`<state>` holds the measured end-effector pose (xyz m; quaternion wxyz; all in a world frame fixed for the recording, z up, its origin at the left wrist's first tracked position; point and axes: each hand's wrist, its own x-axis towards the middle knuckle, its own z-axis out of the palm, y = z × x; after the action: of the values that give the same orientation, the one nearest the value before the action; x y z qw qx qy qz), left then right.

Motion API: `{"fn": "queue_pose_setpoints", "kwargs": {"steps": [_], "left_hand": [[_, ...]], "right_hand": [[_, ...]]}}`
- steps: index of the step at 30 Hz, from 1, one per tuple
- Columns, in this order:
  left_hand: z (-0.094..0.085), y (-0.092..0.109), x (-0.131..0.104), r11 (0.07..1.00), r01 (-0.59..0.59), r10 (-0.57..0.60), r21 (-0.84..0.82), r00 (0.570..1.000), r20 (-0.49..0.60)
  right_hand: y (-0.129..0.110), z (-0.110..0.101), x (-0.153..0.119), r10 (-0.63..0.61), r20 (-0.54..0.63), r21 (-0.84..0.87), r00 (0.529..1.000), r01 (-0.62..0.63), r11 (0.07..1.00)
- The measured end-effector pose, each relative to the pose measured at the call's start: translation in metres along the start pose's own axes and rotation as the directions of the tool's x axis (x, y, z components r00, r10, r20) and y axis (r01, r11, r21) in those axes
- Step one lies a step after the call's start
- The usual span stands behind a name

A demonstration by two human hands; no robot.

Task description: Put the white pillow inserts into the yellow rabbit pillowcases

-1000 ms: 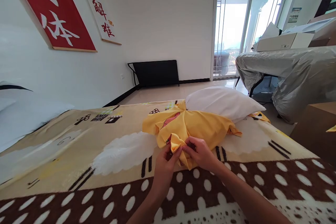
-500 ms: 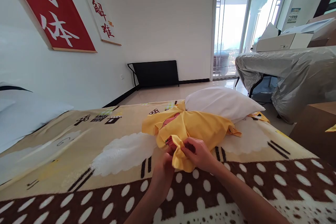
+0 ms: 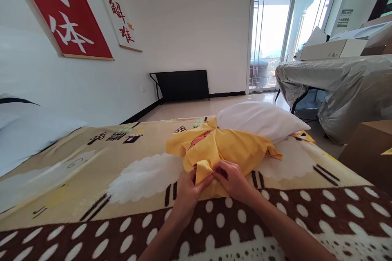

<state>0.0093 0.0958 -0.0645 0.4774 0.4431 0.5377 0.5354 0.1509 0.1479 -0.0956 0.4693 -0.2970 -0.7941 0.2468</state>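
A yellow pillowcase [image 3: 239, 149] with a reddish print lies bunched on the bed, partly against a white pillow [image 3: 260, 118]. Its near edge is gathered up between my two hands. My left hand [image 3: 190, 185] pinches the fabric from the left, thumb pointing right along the fold. From the right, my right hand [image 3: 229, 177] grips the same edge with thumb and fingertips. The fingertips of both hands nearly meet at the cloth. Part of the fabric beneath the hands is hidden.
A patterned blanket [image 3: 137, 177] with a brown dotted border covers the bed. White bedding [image 3: 30, 134] lies at the far left. To the right stand a cardboard box [image 3: 367, 147] and a plastic-covered table [image 3: 346, 77] with boxes. A black folded frame [image 3: 183, 85] leans against the wall.
My left thumb has come across the front of the cloth toward my right hand, and the raised fold now lies flatter and lower. My right hand has hardly moved.
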Motion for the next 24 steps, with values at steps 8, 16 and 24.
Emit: {"fn": "queue_pose_setpoints", "kwargs": {"steps": [8, 16, 24], "left_hand": [[0.006, -0.005, -0.001, 0.961, 0.013, -0.038, -0.277, 0.995, -0.087], [-0.029, 0.028, 0.011, 0.926, -0.165, 0.013, -0.34, 0.913, -0.408], [-0.066, 0.049, 0.027, 0.86, -0.098, -0.119, -0.501, 0.916, -0.383]], "right_hand": [[0.003, -0.002, 0.001, 0.015, -0.011, -0.12, 1.0, -0.016, 0.993], [0.062, -0.093, 0.016, 0.105, -0.555, -0.39, 0.825, -0.37, 0.843], [0.088, -0.119, 0.007, 0.359, -0.043, -0.11, 0.932, -0.362, 0.926]]}}
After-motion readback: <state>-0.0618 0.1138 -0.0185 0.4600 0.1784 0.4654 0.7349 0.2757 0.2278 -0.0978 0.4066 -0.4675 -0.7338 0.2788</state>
